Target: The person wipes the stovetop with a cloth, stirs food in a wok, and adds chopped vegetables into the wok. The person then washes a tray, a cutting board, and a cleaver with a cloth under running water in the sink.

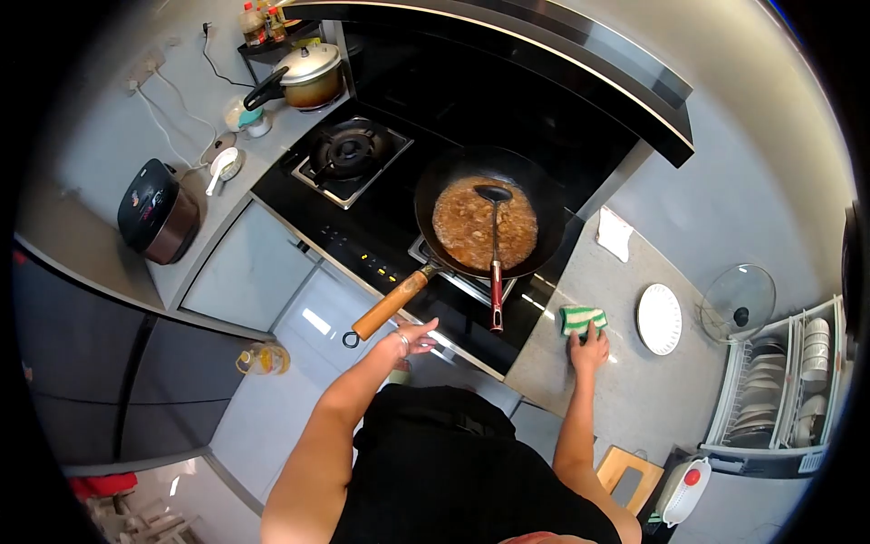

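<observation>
My left hand (415, 338) hangs by the front edge of the stove, just right of the wok's wooden handle (391, 302) and apart from it. Its fingers are stretched out and nothing shows in them. On the counter right of the stove, my right hand (590, 349) has its fingers on a folded green-and-white striped cloth (581, 318). The black wok (435, 195) stands on the right burner with a brown, bubbling stew (462, 218) inside. A ladle (496, 263) with a red handle rests in it, its handle over the near rim.
A white plate (660, 319), a glass lid (739, 302) and a dish rack (779, 381) are to the right. The left burner (349, 150), a pressure cooker (311, 77) and a rice cooker (159, 211) stand left. An oil bottle (264, 358) is lower left.
</observation>
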Motion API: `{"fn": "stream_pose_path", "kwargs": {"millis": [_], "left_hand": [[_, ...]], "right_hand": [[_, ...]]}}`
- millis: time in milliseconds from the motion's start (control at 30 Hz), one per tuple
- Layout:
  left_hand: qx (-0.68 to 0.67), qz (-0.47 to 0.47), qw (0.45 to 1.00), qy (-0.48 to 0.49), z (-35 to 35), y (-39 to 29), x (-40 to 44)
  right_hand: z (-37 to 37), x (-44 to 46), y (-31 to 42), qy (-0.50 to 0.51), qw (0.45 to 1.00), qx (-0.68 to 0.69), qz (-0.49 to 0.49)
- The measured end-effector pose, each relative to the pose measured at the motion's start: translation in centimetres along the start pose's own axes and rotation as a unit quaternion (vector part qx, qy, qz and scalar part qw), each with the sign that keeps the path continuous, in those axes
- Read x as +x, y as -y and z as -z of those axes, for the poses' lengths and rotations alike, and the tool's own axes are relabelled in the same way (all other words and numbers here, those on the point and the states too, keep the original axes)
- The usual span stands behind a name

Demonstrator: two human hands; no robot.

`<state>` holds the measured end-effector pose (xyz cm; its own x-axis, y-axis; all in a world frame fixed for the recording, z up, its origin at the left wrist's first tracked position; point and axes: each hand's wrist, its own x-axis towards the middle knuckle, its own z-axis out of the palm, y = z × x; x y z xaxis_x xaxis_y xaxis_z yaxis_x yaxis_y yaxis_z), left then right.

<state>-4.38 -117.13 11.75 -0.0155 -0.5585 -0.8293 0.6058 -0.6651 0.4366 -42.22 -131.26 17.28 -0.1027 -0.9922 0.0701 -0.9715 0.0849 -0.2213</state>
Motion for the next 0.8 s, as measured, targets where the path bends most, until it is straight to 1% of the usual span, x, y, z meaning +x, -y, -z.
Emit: {"fn": "stream_pose_path", "kwargs": {"millis": [67,100,200,267,333,367,400,467,500,567,600,633,667,700,733,767,800], "left_hand": [[0.016,0.012,1.000,0.005,0.5,0.2,0.4],[0.030,0.023,0.999,0.008,0.8,0.3,0.9],[0.049,0.017,0.999,-0.016,1.0,0.9,1.4],[0.054,-0.001,0.998,-0.041,0.3,0.7,0.6],[0.101,0.000,0.994,-0.049,0.0,0.2,-0.8],[0.108,-0.026,0.992,-0.062,1.2,1.3,0.5],[0.120,-0.033,0.991,-0.059,1.6,1.0,-0.7],[0.135,-0.049,0.987,-0.068,2.9,0.9,-2.8],[0.126,-0.059,0.989,-0.048,4.0,1.0,-3.0],[0.110,-0.073,0.991,-0.007,6.9,1.5,-3.3],[0.035,-0.067,0.996,0.046,8.8,1.8,-2.9],[-0.039,-0.061,0.992,0.099,10.6,1.8,-2.3],[-0.114,-0.053,0.980,0.152,11.7,1.8,-1.4],[-0.146,-0.035,0.977,0.154,10.2,-0.3,-4.9],[-0.152,-0.038,0.972,0.173,8.6,-1.9,-7.5],[-0.158,-0.040,0.968,0.193,7.1,-3.3,-9.7],[-0.163,-0.042,0.963,0.212,6.1,-4.4,-11.1]], "right_hand": [[-1.1,1.8,-0.4,-0.011,0.999,0.013,0.040],[-1.2,2.3,0.1,-0.041,0.997,0.023,0.065],[-1.1,3.0,1.5,-0.030,0.996,0.038,0.074],[-0.8,1.8,1.3,-0.008,0.987,0.084,0.134],[-0.6,-0.7,1.2,0.022,0.976,0.120,0.179],[0.0,-2.4,1.2,0.034,0.973,0.103,0.203],[0.8,-4.1,0.8,0.046,0.969,0.086,0.226],[2.3,-6.0,-0.6,0.068,0.974,0.068,0.206],[2.7,-6.4,-1.0,0.079,0.976,0.059,0.196],[1.8,-6.1,-2.0,0.003,0.991,0.046,0.126],[1.5,-5.9,-2.2,-0.036,0.995,0.040,0.088],[2.2,-5.6,-1.2,-0.105,0.989,-0.001,0.103],[3.0,-5.1,-0.1,-0.110,0.986,0.064,0.112],[4.7,-5.0,1.9,-0.113,0.978,0.128,0.120],[5.9,-4.9,4.0,-0.117,0.966,0.192,0.128],[6.3,-4.9,6.1,-0.101,0.944,0.285,0.136],[7.5,-5.6,9.4,-0.045,0.920,0.375,0.103]]}}
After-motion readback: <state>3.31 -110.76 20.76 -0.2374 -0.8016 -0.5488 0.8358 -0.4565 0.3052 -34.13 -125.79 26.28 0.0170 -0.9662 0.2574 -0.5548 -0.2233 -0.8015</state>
